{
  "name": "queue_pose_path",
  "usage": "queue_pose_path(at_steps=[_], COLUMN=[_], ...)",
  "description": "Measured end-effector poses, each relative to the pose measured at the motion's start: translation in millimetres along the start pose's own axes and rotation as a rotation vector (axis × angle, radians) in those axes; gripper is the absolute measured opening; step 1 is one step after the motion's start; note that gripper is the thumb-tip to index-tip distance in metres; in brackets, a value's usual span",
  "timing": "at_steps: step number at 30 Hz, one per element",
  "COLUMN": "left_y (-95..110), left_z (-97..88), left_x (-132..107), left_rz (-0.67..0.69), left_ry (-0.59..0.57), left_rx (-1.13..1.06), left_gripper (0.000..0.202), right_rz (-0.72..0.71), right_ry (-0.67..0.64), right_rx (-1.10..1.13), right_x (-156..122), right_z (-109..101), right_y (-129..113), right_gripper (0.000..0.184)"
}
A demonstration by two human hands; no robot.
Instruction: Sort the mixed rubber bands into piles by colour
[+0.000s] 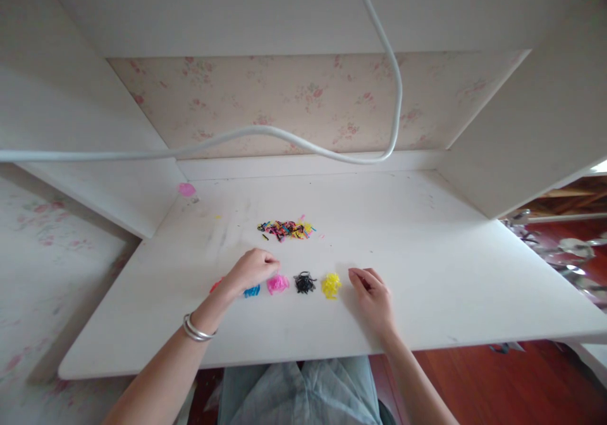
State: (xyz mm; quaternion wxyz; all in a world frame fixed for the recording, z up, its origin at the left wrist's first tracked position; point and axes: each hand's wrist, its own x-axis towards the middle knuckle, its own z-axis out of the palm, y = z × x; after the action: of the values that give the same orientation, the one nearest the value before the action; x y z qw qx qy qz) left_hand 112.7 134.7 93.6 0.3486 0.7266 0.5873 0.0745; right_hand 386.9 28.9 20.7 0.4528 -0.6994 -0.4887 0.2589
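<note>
My left hand [252,269] is closed in a pinch just above and left of a pink pile of small rubber bands [277,284]. Whatever may be between its fingertips is too small to make out. Its wrist and fingers partly cover a blue pile [252,291] and a red pile [216,284]. To the right lie a black pile [305,282] and a yellow pile [331,285]. Beside the yellow one, my right hand [373,296] rests with thumb and fingertips together; I cannot tell what they hold, if anything. Behind the row is a mixed-colour heap [286,229].
The white desk [441,273] has side panels left and right. A white cable [279,133] hangs across the view in front of the floral back wall [303,99]. A pink scrap [186,189] sits at the back left corner. Shiny objects [576,248] stand beyond the right edge.
</note>
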Motion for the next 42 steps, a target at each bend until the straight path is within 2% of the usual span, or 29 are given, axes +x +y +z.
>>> queue_pose_path(at_steps=[7,15,19,23,27,30,33,35,39,42], left_y=[-11,-11,-15,-32,-73,-112,-139,-147,-144,-140], left_z=[3.7,-1.8,-1.6,11.7,22.1,20.8,18.1,18.6,24.2,27.9], left_x=[-10,-16,-36,-70,-102,-116,-119,-117,-112,-113], left_rz=[0.071,0.108,0.145,0.09,0.045,-0.046,-0.158,-0.167,-0.15,-0.154], left_ry=[-0.07,0.015,0.18,0.387,0.679,0.827,0.895,0.915,0.895,0.882], left_rx=[0.108,0.152,0.02,-0.187,-0.165,-0.036,0.016,0.07,0.179,0.191], left_gripper=[0.031,0.034,0.035,0.033,0.03,0.028,0.029,0.029,0.028,0.026], right_rz=[0.001,-0.001,-0.058,-0.131,-0.146,-0.217,-0.288,-0.315,-0.346,-0.368], right_ry=[-0.012,-0.027,-0.121,-0.225,-0.263,-0.297,-0.325,-0.324,-0.309,-0.262], right_rx=[-0.014,-0.049,-0.221,-0.467,-0.662,-0.696,-0.678,-0.668,-0.657,-0.586], right_x=[-1,5,27,59,87,101,109,112,112,99], right_z=[-1,0,5,17,33,42,48,50,50,50], right_y=[-3,-3,-9,-21,-27,-27,-29,-30,-33,-40], right_gripper=[0.039,0.039,0.035,0.035,0.042,0.036,0.029,0.027,0.027,0.027])
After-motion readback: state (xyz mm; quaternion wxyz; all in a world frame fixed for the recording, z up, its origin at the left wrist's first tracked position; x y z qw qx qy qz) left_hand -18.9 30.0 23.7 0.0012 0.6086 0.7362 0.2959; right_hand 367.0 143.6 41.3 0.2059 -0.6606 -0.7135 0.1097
